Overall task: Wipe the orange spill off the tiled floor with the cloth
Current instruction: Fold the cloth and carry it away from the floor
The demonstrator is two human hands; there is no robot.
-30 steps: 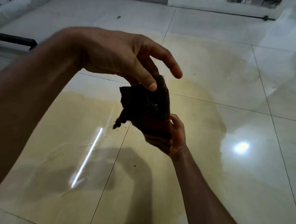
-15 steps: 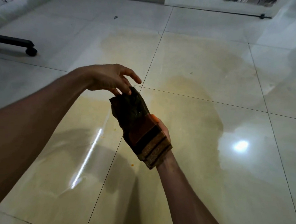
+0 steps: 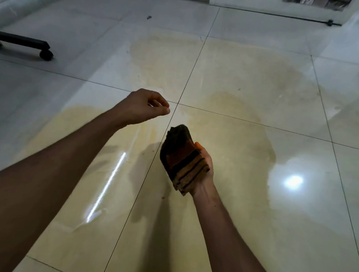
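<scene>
Spreading over several pale tiles of the floor, the orange spill reaches from near to far. Far left stands a black chair leg on a caster. Above the floor, the right hand grips the folded, striped cloth. The left hand, just apart from it, is empty, fingers loosely curled.

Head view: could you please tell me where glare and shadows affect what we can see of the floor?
Head view: a round light reflection glares right of the right hand holding the folded cloth; a bright streak lies beneath the left forearm; arm shadows darken the orange spill near the centre; straight grout lines bow slightly from the wide-angle lens.
</scene>
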